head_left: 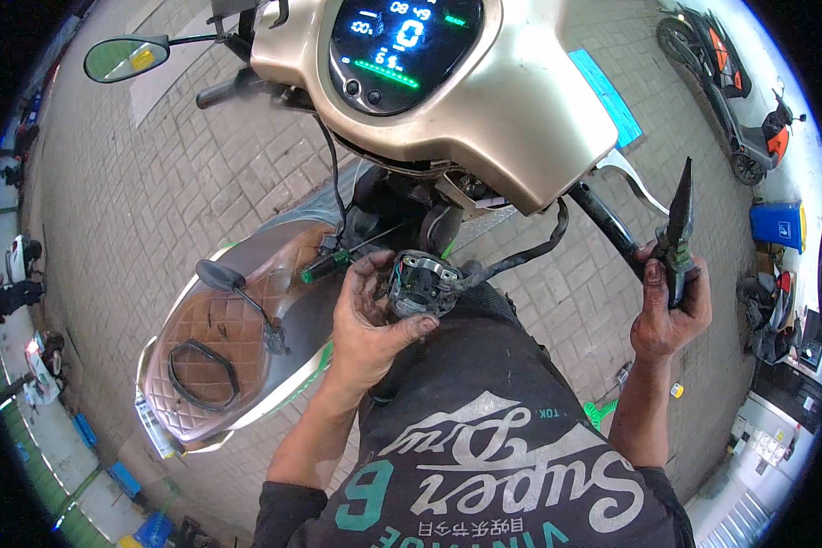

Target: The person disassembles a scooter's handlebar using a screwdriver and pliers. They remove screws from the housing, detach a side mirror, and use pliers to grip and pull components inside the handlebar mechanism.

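Observation:
My left hand cups a dark, open handlebar switch housing in front of my shirt, thumb and fingers round its sides. Small parts and thin wires show inside it, and a black sheathed cable runs from it up under the scooter's front. To the right, my right hand is closed round a pair of dark long-nosed pliers, whose jaws point up. Close beside that hand is the lower end of the bare black handlebar tube. A silver brake lever curves above the tube.
The scooter's gold front cover with its lit display spans the top. On the brown quilted seat lie a green-handled screwdriver, a loose mirror and a black angular ring. Another scooter stands far right, near a blue bin.

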Available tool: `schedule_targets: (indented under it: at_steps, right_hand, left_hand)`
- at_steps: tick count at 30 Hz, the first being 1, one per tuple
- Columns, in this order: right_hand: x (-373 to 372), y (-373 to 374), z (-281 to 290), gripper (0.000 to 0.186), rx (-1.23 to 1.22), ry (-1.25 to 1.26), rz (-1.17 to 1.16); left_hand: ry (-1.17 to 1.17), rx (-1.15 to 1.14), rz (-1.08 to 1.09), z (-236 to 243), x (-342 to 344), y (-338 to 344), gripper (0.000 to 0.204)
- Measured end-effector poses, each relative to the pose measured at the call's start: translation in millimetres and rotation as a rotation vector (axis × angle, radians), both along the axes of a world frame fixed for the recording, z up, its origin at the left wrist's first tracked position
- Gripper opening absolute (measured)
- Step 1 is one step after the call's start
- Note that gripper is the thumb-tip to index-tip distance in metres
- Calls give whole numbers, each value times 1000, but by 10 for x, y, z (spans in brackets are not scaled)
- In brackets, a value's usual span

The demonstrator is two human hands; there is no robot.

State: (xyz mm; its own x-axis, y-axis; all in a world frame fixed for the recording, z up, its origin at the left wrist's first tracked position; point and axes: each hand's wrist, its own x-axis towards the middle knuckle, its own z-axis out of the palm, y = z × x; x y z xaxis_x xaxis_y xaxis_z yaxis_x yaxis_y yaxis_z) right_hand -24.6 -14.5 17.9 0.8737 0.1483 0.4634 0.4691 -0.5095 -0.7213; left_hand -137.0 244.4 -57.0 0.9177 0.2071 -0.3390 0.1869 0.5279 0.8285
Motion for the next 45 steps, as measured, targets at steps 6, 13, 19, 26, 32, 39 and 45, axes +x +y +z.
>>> schedule_targets:
  at_steps: [6,13,19,26,32,39,45]
  right_hand:
    - [4,-3,-13,13,-23,-21,2]
    - [14,-6,-10,12,-20,-26,5]
    - [8,-14,-11,12,-32,-20,7]
    - [-5,2,11,12,-73,-21,-8]
    - [5,-4,-1,13,-43,-19,5]
    - [-4,9,-8,15,-29,-14,-4]
    - [-7,25,4,16,-34,-15,-15]
  left_hand:
    - [100,-155,-16,77,27,39,75]
    - [175,-118,-31,58,30,30,67]
    - [144,-95,11,44,33,17,64]
    - [169,-223,-42,-37,11,36,63]
    - [155,-206,-36,-43,22,34,61]
    - [150,-109,-29,2,29,24,61]
    - [40,46,-18,13,-42,4,62]
